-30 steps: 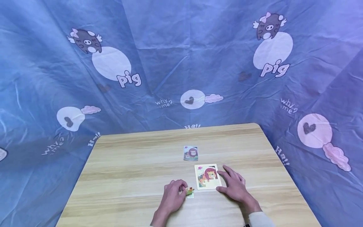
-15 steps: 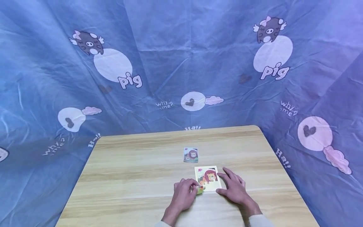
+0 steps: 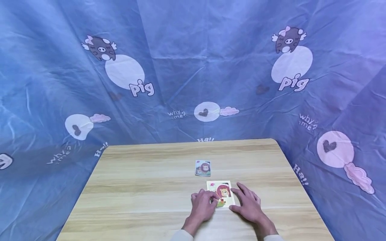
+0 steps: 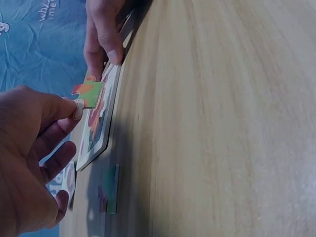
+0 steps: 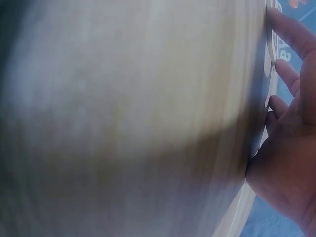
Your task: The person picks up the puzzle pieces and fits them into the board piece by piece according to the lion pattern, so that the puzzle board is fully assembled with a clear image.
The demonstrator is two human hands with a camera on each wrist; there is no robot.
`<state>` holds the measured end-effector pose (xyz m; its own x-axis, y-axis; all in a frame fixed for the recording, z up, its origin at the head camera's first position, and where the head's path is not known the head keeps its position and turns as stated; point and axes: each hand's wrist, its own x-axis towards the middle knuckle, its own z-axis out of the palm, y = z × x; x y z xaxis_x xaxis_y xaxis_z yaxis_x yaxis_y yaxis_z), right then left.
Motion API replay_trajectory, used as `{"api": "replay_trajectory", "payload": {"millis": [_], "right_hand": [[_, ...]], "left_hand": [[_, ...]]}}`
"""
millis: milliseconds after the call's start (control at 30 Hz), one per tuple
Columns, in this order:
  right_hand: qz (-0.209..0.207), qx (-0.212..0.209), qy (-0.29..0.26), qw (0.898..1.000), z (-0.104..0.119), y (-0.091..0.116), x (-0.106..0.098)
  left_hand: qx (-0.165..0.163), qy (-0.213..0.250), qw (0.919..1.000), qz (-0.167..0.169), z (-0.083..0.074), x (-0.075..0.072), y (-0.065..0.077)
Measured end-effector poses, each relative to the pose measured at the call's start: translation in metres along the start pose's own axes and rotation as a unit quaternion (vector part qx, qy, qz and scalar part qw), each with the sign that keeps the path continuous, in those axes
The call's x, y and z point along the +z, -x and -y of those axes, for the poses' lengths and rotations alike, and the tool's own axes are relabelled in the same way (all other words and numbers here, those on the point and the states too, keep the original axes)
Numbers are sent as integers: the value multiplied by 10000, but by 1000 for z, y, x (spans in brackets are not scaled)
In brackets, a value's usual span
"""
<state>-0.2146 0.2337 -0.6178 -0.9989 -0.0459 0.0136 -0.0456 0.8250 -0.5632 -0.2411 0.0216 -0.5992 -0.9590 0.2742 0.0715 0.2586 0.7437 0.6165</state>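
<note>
My left hand pinches a green and orange jigsaw piece between thumb and fingertips. The piece is over the lower part of a jigsaw tray with a lion picture; in the left wrist view the piece is tilted up. My right hand rests at the tray's right side, its thumb at the lower right corner and a finger on the right edge. Another jigsaw piece lies on the table near the tray, hidden by my left hand in the head view.
A picture card of the lion lies beyond the tray. The wooden table has its far edge against a blue printed cloth that hangs at the back and sides.
My left hand has carried the pinched piece rightward from beside the tray to over its lower part. My right hand has stayed at the tray's edge. The head view has tipped upward slightly.
</note>
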Motion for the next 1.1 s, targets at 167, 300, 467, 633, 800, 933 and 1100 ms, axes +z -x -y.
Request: {"api": "replay_trajectory", "payload": {"millis": [167, 300, 467, 633, 800, 933, 1100], "right_hand": [[-96, -76, -10, 9999, 1, -6, -1], [-63, -78, -16, 9999, 3, -11, -2], [-75, -106, -10, 9999, 4, -18, -4], [-129, -138, 23, 9998, 7, -21, -3], [-93, -68, 36, 9999, 10, -15, 3], [-65, 32, 31, 10000, 6, 1, 12], [-290, -16, 314, 9991, -10, 24, 27]], "left_hand": [[14, -53, 10000, 9, 0, -2, -6], [-5, -118, 9999, -91, -1, -5, -11], [58, -1, 9998, -201, -4, -8, -19], [-14, -108, 9996, -272, -4, -6, -21], [-147, -117, 9995, -269, 1, -2, -13], [-253, -71, 9995, -192, 1, 6, 4], [-205, -289, 9983, -465, 0, 27, 24]]}}
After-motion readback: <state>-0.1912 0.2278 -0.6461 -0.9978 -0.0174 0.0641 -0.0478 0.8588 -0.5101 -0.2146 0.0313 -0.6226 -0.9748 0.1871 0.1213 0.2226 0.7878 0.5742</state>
